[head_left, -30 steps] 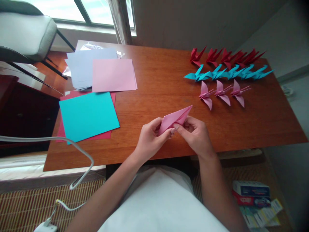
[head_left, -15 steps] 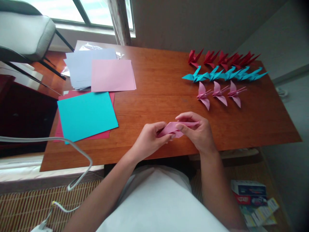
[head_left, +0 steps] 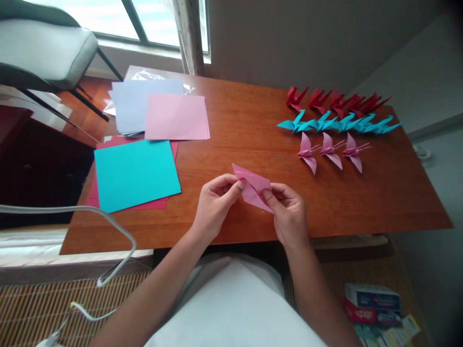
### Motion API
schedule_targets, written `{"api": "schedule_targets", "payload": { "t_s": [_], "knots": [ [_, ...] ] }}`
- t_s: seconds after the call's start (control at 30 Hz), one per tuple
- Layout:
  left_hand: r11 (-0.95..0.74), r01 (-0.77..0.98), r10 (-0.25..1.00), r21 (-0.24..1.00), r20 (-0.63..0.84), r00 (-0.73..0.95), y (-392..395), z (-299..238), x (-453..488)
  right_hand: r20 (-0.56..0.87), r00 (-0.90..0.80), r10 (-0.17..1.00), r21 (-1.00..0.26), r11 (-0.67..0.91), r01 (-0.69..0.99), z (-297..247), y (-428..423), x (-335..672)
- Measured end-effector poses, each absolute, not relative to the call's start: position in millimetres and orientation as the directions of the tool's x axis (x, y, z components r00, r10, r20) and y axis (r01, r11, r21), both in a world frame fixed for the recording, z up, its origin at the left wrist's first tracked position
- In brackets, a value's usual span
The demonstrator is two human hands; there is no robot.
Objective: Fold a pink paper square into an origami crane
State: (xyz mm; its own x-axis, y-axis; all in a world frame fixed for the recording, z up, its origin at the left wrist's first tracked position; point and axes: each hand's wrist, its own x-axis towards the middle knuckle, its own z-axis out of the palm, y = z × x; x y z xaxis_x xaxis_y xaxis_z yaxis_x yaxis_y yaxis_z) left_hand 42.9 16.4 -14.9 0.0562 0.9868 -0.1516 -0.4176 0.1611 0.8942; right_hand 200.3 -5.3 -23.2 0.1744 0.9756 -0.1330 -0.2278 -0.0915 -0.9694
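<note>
Folded pink paper (head_left: 254,188) pinched between left hand (head_left: 214,206) and right hand (head_left: 289,217); paper cranes (head_left: 333,126) beyond on wooden table (head_left: 246,120)

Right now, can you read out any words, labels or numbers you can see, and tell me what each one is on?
No text here can be read.
Boxes on the floor: coloured print, too blurred to read.
Folded pink paper, loose sheets and paper cranes on the table: no print visible.

- Both the left hand (head_left: 213,205) and right hand (head_left: 289,218) are bare, the forearms (head_left: 162,282) uncovered to the frame's edge.
- A plain white garment (head_left: 235,308) covers the torso.
</note>
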Motion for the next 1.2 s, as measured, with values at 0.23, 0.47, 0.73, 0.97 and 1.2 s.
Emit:
{"api": "schedule_targets", "payload": {
  "t_s": [0.23,0.47,0.73,0.97,1.2],
  "knots": [
    [0.051,-0.317,0.997,0.947,-0.066,-0.036,9.3,-9.7,48.9,-0.252,0.1,0.963,-0.929,-0.211,-0.305,-21.4,-24.6,185.2],
    [0.193,-0.472,0.981,0.86,-0.155,0.12,9.0,-14.9,46.5,-0.28,-0.002,0.96,-0.921,-0.269,-0.281,-19.2,-29.9,177.8],
    [0.254,-0.404,0.964,0.879,-0.196,0.181,9.9,-9.8,42.9,-0.179,-0.17,0.969,-0.972,-0.148,0.18,4.8,-23.9,203.5],
    [0.223,-0.266,0.965,0.938,-0.173,0.199,9.3,-5.5,44.7,0.145,-0.007,0.989,-0.904,0.135,0.406,21.0,3.5,203.9],
    [0.222,-0.244,0.957,0.944,-0.163,0.239,9.4,-7.6,42.5,0.151,-0.009,0.989,-0.895,0.14,0.423,21.2,14.4,191.2]
  ]
}}
